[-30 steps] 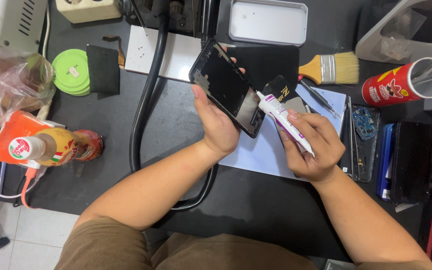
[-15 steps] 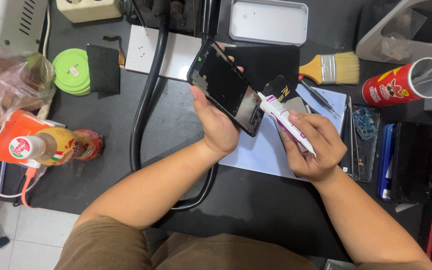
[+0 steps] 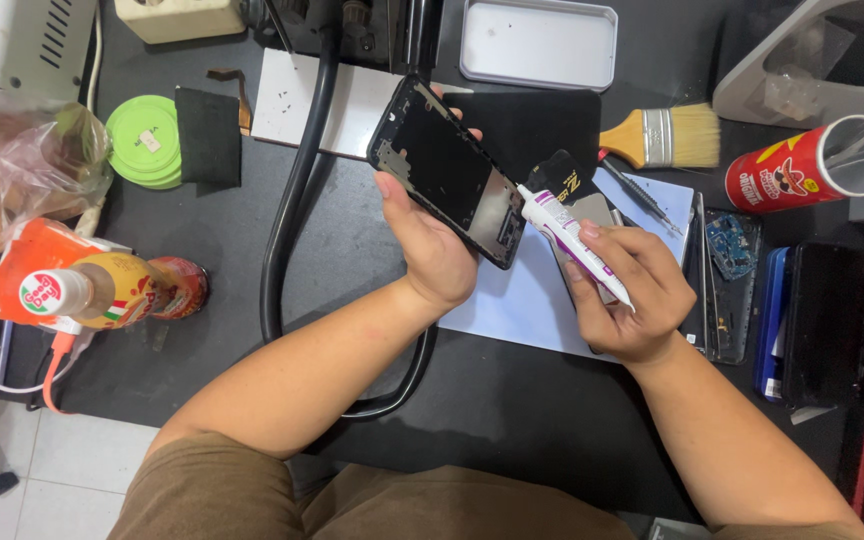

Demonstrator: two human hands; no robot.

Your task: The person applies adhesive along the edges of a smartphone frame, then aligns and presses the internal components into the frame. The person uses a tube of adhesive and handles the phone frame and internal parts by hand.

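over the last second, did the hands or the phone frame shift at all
Barely. The left hand still holds the black phone frame tilted above the desk, and the right hand keeps the white glue tube with its tip at the frame's lower edge. The tube may have crept slightly. The paintbrush and red can stayed put.

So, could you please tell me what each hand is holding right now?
Left hand: closed on the black phone frame.
Right hand: closed on the white glue tube.

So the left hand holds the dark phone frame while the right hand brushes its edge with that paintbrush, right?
Not quite. In the head view the right hand holds a small white tube, its nozzle at the phone frame held by the left hand. The paintbrush lies untouched on the table.
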